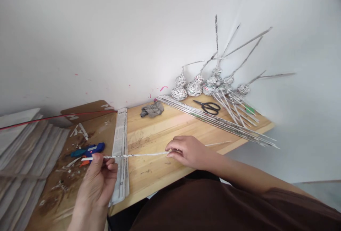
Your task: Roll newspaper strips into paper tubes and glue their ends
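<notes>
A thin rolled newspaper tube (144, 154) stretches across in front of me, held between both hands. Near its white left end, my left hand (97, 179) pinches it between thumb and fingers. My right hand (188, 151) is closed around the tube farther right, and the tube's thin tail runs out past it over the table. Just behind my left hand lies a blue glue gun (92, 149) with a small red light. A flat stack of newspaper strips (119, 153) lies under the tube, beside my left hand.
Several woven paper gourd shapes (179, 88) with long stems stand against the wall. Black scissors (209, 107) lie behind a bundle of paper tubes (197, 112). A grey crumpled cloth (152, 110) rests on the wooden table (149, 131). Stacked newspapers (25, 156) fill the left side.
</notes>
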{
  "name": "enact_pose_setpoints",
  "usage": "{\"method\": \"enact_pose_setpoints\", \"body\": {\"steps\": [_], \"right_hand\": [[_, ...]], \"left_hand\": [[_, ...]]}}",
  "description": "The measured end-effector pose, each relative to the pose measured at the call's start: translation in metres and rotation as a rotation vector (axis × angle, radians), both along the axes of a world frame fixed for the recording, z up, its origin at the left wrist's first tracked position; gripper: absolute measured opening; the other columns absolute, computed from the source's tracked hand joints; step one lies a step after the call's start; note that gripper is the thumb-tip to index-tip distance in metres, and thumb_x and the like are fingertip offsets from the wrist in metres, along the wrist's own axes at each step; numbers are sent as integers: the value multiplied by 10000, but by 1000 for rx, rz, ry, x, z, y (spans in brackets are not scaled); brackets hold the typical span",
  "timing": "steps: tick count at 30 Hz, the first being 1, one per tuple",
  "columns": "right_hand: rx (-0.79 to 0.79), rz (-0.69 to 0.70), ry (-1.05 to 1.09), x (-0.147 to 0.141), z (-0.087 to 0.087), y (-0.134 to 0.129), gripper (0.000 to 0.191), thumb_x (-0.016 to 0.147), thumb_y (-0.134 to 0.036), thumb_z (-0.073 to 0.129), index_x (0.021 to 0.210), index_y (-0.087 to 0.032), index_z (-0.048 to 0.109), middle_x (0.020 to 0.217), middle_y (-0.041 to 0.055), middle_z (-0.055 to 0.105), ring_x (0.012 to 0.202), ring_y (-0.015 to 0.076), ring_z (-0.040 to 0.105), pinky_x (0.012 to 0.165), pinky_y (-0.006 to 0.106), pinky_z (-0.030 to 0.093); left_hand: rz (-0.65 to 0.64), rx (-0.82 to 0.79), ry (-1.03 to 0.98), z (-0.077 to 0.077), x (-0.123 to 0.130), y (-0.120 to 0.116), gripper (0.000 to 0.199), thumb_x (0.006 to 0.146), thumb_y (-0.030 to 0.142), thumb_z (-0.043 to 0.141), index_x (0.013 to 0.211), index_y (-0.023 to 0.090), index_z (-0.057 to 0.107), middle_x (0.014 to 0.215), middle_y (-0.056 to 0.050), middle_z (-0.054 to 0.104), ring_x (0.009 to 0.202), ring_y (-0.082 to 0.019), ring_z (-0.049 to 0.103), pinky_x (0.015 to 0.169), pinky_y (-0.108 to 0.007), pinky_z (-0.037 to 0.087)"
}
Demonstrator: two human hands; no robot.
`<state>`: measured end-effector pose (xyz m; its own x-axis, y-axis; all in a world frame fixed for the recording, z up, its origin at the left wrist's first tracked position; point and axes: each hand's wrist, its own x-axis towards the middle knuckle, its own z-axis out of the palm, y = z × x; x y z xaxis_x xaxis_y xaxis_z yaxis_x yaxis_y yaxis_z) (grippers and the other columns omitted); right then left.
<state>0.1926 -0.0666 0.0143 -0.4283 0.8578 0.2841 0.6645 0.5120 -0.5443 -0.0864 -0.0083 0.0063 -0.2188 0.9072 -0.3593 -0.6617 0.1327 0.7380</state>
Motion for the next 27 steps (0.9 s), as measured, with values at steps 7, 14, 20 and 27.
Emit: {"method": "enact_pose_setpoints", "body": {"steps": [7,14,20,27], "right_hand": [[62,-313,-17,25,8,14,216,931,-273,460,942,-185,657,878,51,695,795,163,615,717,260,412],[141,-729,-383,86,6,48,258,909,-314,453,917,-185,676,846,78,705,761,221,620,642,301,368],[284,-678,-374,88,2,69,298,881,-291,494,1057,-127,669,1018,146,688,962,289,588,874,399,387],[-144,82,51,-5,91,9,243,917,-299,469,1023,-288,688,971,14,712,849,178,651,749,288,485]], "left_hand": [[-88,-47,60,-7,-2,-7,184,764,221,707,938,167,678,768,6,613,597,-66,589,489,-121,523],[-85,-37,164,-20,-28,-26,233,674,332,779,736,171,621,669,22,568,571,-94,568,444,-149,488],[-85,116,593,-24,-45,-45,323,699,493,714,663,181,639,635,-6,609,593,-129,596,563,-202,530],[-350,226,1302,-14,-54,-61,377,621,312,803,992,289,744,1026,-48,721,970,-234,649,927,-297,465]]}}
